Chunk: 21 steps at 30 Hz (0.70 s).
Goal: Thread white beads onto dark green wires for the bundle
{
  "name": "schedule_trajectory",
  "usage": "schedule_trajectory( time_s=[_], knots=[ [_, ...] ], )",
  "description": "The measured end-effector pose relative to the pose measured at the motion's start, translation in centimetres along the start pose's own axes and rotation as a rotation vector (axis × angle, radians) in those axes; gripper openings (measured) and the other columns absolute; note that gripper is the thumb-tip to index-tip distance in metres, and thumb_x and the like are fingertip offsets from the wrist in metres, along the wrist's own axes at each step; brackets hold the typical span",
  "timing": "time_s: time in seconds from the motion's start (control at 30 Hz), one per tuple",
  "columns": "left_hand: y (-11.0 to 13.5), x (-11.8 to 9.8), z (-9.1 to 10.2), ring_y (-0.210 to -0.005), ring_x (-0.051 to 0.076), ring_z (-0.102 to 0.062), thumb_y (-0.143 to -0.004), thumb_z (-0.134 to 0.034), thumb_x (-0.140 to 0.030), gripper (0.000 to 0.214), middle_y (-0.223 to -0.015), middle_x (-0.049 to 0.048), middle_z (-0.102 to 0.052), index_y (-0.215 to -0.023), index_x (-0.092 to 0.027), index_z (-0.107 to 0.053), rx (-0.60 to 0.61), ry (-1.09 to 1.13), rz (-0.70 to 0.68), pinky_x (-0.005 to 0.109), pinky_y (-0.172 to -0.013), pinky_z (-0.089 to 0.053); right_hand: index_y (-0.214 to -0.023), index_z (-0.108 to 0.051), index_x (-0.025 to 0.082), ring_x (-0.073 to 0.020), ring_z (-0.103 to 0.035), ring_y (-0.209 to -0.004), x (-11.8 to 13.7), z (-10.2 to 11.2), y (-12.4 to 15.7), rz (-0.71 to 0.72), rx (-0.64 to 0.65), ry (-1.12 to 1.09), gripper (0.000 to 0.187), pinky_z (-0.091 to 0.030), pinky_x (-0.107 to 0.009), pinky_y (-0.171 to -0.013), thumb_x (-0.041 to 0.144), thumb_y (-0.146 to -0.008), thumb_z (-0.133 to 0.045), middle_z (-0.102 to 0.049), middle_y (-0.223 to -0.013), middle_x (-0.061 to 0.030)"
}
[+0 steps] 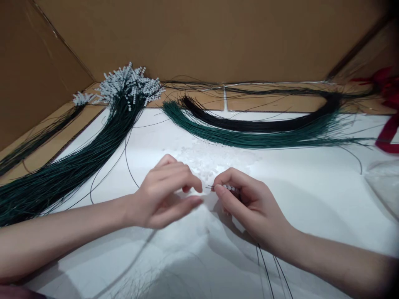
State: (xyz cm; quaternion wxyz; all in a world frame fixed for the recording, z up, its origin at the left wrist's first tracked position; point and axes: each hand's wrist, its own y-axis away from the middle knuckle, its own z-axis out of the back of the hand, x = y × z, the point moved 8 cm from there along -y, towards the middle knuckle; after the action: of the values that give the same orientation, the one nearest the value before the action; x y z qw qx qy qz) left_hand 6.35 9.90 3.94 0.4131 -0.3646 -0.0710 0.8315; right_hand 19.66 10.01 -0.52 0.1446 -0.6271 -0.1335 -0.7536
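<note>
My right hand pinches a thin dark wire strung with small white beads. Two bare wire tips stick out past its thumb and forefinger, pointing left, and dark wire ends trail below the wrist. Facing it, my left hand has thumb and fingers apart with a gap between them and nothing visible held. Its fingertips are close to the wire tips without touching them. Beyond both hands, loose small white beads lie scattered on the white surface.
A large bundle of green wires with white beaded tips lies at left, a thinner bundle beside it. Green wires and black wires curve across the back. Red ribbon and a clear plastic bag are at right. Cardboard walls stand behind.
</note>
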Motion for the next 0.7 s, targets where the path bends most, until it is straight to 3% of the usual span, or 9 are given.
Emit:
schedule_trajectory(
  time_s=[0.1, 0.23, 0.43, 0.6, 0.7],
  knots=[
    [-0.4, 1.7, 1.2, -0.067, 0.014, -0.056, -0.095, -0.047, -0.025, 0.015, -0.076, 0.0023, -0.064, -0.087, -0.018, -0.059, -0.078, -0.006, 0.088, 0.034, -0.073, -0.039, -0.083, -0.053, 0.019, -0.0072, -0.040, -0.047, -0.1, 0.0, 0.0, -0.026, 0.009, 0.000, 0.015, -0.029, -0.021, -0.044, 0.028, -0.095, -0.050, -0.044, -0.056, 0.0057],
    [-0.6, 3.3, 1.6, -0.063, 0.013, -0.053, -0.094, -0.051, -0.024, 0.017, -0.069, 0.0007, -0.062, -0.082, -0.018, -0.062, -0.137, 0.060, 0.189, 0.031, -0.067, -0.040, -0.084, -0.053, 0.019, -0.0070, -0.040, -0.047, -0.2, 0.0, 0.1, -0.028, 0.000, -0.008, 0.015, -0.029, -0.021, -0.044, 0.028, -0.095, -0.049, -0.047, -0.058, 0.0054],
    [-0.6, 2.5, 2.0, -0.063, 0.013, -0.055, -0.092, -0.050, -0.020, 0.016, -0.070, 0.0009, -0.064, -0.082, -0.019, -0.062, -0.174, 0.062, 0.106, 0.033, -0.066, -0.040, -0.087, -0.054, 0.020, -0.0109, -0.052, -0.060, -0.3, 0.0, 0.0, -0.026, -0.003, -0.022, 0.014, -0.039, -0.023, -0.054, 0.028, -0.097, -0.049, -0.054, -0.064, 0.0028],
    [-0.4, 0.0, 1.1, -0.060, 0.013, -0.056, -0.087, -0.054, -0.015, 0.008, -0.069, 0.0010, -0.066, -0.085, -0.019, -0.061, -0.043, -0.023, -0.109, 0.034, -0.068, -0.037, -0.087, -0.054, 0.020, -0.0114, -0.054, -0.063, -0.1, 0.1, 0.1, -0.010, -0.012, -0.037, 0.013, -0.041, -0.024, -0.058, 0.026, -0.097, -0.048, -0.054, -0.067, 0.0024],
    [0.0, -0.6, -0.6, -0.064, 0.013, -0.056, -0.089, -0.055, -0.018, 0.007, -0.071, 0.0009, -0.065, -0.091, -0.020, -0.062, 0.095, -0.071, -0.120, 0.034, -0.071, -0.036, -0.085, -0.054, 0.020, -0.0105, -0.051, -0.061, 0.1, 0.4, 0.1, 0.016, -0.044, -0.039, 0.014, -0.039, -0.023, -0.056, 0.025, -0.097, -0.048, -0.053, -0.066, 0.0030]
  ],
)
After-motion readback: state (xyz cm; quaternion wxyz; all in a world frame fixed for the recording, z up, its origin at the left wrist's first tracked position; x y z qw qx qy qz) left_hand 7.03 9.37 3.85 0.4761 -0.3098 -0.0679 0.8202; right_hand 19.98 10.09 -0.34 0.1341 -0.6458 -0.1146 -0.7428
